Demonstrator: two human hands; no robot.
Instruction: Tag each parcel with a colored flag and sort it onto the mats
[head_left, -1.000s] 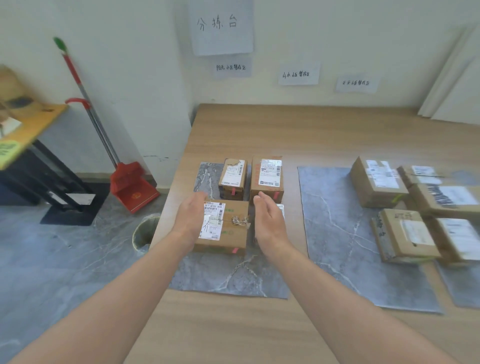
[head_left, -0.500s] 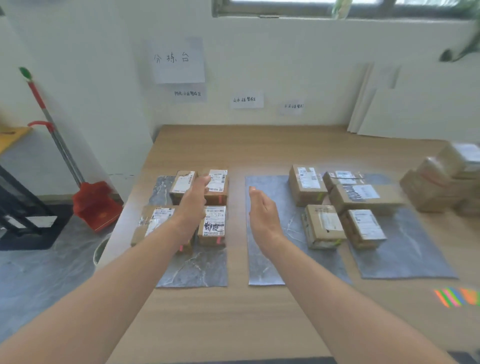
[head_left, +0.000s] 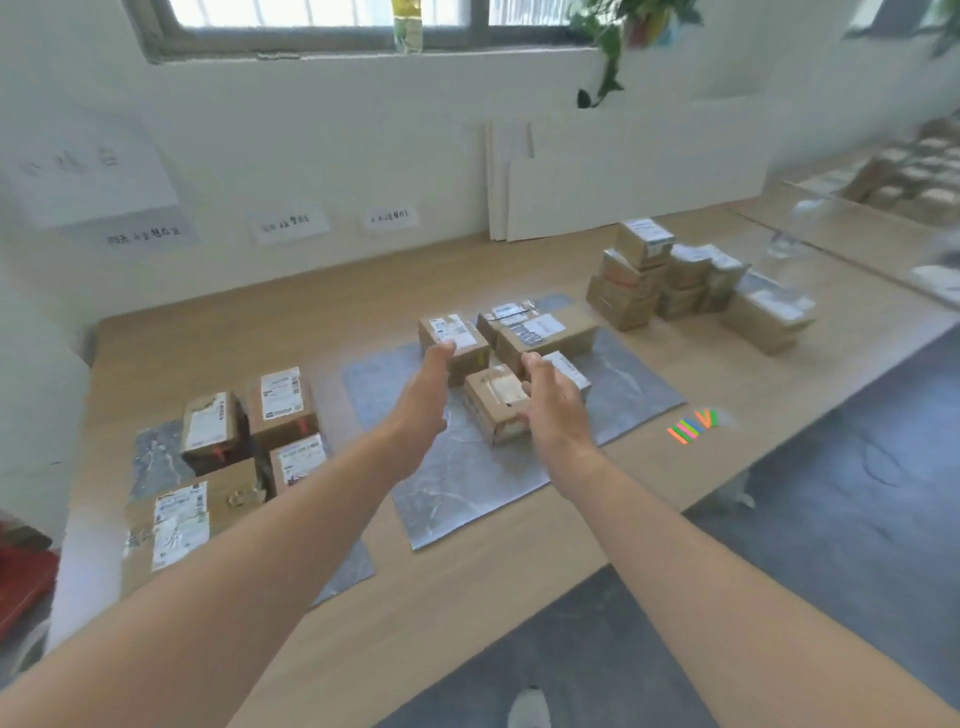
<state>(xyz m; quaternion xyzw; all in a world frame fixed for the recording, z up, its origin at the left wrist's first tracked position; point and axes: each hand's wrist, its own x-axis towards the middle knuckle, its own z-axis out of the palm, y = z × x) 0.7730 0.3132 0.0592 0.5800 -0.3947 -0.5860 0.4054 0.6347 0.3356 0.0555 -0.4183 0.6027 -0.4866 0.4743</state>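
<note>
Hands shifted from left mat (head_left: 150, 460) to mid mat (head_left: 457, 483). L hand (head_left: 423, 400) open, empty. R hand (head_left: 553, 410) loosely open, empty, beside small parcel (head_left: 493, 410). Flags (head_left: 691, 427) on counter (head_left: 467, 597).

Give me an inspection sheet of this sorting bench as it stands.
Surface: wooden table, with grey mats on it.
Job's things: four parcels on left mat; several more on middle mat; unsorted stack far right; coloured flags on the table.
Clutter: blurred clear object behind the stack.
Grippers: left hand and right hand open, holding nothing, above the middle mat.
Cables: nothing seen.
Surroundings: window, plant, paper signs, white boards against the wall.
</note>
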